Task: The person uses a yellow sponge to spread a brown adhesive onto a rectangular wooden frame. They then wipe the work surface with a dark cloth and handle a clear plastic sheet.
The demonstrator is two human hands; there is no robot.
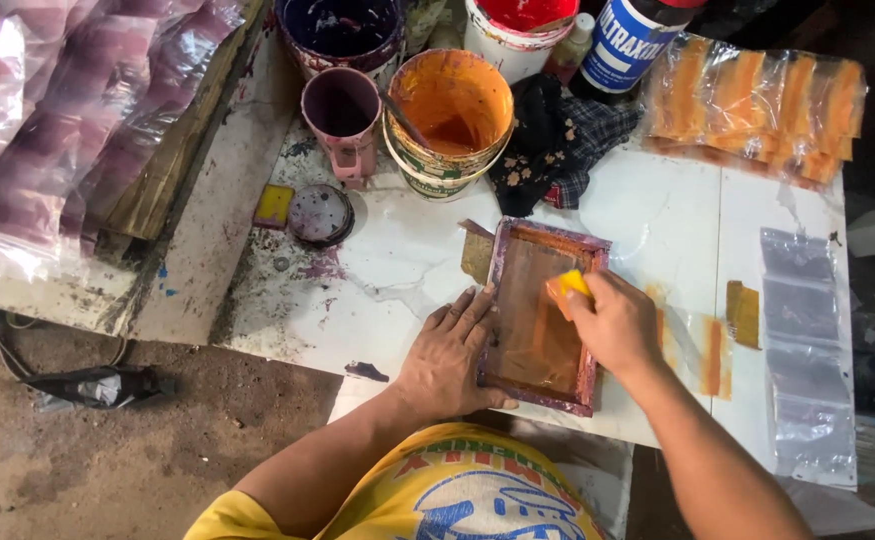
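A small wooden-framed printing screen (537, 375) lies on the white worktable (397, 260), its mesh stained orange and its frame purple. My left hand (447, 355) presses flat on the frame's left edge with fingers spread. My right hand (612, 320) grips a small yellow-orange squeegee (567, 286) held against the mesh near the frame's upper right. A clear plastic bag with an orange stripe (709, 350) lies just right of the frame.
An orange paint bucket (449, 110), a purple cup (341, 108), a purple bucket (342, 30), a red-filled bucket (515, 25) and a dark rag (552, 140) stand behind. Printed bags (757, 100) are stacked at the back right, clear bags (807, 350) at the right edge.
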